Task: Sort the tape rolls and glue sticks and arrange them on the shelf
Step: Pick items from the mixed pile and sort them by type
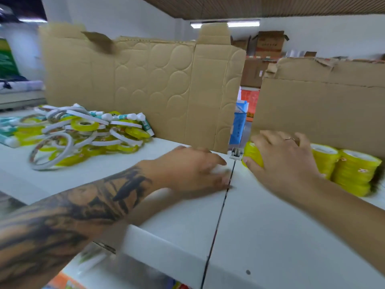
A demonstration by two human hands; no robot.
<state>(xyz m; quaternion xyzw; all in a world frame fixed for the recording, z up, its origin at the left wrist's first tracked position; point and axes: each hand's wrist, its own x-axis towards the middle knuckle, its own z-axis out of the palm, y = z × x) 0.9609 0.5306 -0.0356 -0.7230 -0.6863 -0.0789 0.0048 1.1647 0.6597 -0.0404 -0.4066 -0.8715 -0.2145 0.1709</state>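
Right now my right hand (280, 161) grips a yellow tape stack (253, 154); my left hand (193, 167) rests spread on the shelf (260, 226). Nudged carelessly, neighbouring stacked rolls (352, 172) beside my right hand could topple.

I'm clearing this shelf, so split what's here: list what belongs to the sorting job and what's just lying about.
Job:
mixed pile of yellow and white tape rolls and glue sticks
stacked yellow tape rolls
yellow tape stack under the right hand
white shelf

Lying about:
brown cardboard sheets
blue carton

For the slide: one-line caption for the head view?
Right hand grips yellow tape stack on shelf; unsorted pile left.
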